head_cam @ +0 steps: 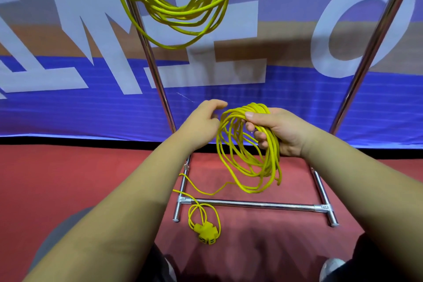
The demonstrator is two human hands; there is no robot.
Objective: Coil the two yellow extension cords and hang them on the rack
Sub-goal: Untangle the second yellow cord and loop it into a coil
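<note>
One long yellow cord (180, 7) is already looped up and hangs high on the shiny metal rack (256, 204); its top goes out of view. That one looks done. The second yellow cord (240, 167) is mostly wound into a ring. The right hand (281, 130) has its fingers (259, 138) wrapped tight round the top of that ring. The left hand (201, 121) is just beside the ring with loose fingers, holding nothing I can see. A bit of cord trails down to the red floor (68, 178), where the chunky yellow socket end (204, 233) lies by the rack's left foot. I think that last bit needs winding, then hanging.
</note>
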